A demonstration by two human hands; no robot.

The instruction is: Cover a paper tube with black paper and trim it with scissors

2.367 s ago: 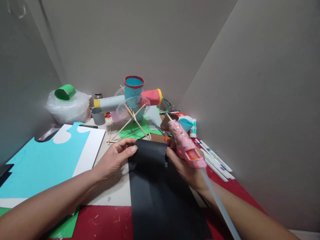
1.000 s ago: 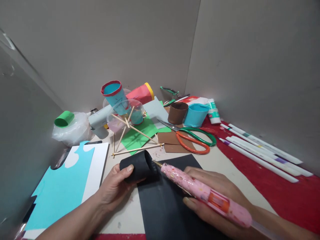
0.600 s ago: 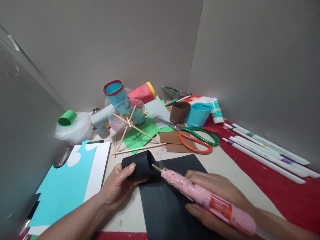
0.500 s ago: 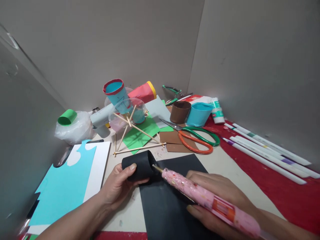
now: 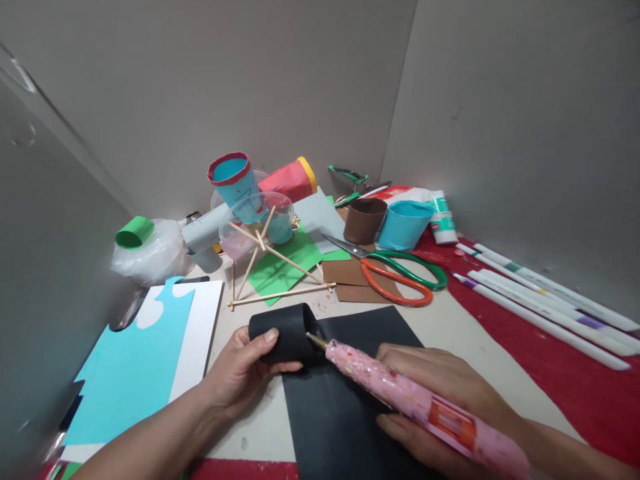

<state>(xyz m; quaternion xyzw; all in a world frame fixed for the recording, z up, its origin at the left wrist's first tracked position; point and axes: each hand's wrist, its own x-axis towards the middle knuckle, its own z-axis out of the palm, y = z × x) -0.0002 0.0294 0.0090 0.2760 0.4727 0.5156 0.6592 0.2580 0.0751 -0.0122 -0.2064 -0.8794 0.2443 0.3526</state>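
My left hand [image 5: 250, 360] is closed around a black paper tube [image 5: 280, 333], thumb on its outside, the tube lying on its side with its mouth to the right. In my right hand [image 5: 445, 393] is a pink hot glue gun [image 5: 380, 373] with an orange switch. Its metal nozzle points at the right rim of the tube; whether it touches is too fine to tell. Beneath both hands lies a black paper sheet [image 5: 345, 400], partly hidden by the glue gun and my right hand.
Behind stand a stick frame [image 5: 280, 292], scissors [image 5: 395, 283], a brown paper cup [image 5: 365, 223] and a blue paper cup [image 5: 406, 227]. Several markers [image 5: 545, 320] lie at the right on red cloth [image 5: 550, 393]. Blue cut paper [image 5: 135, 373] lies left. Grey walls [image 5: 200, 80] enclose the table.
The view has shifted slightly, moving things a little across the picture. Both hands keep nearly the same pose, with the nozzle still at the tube's rim.
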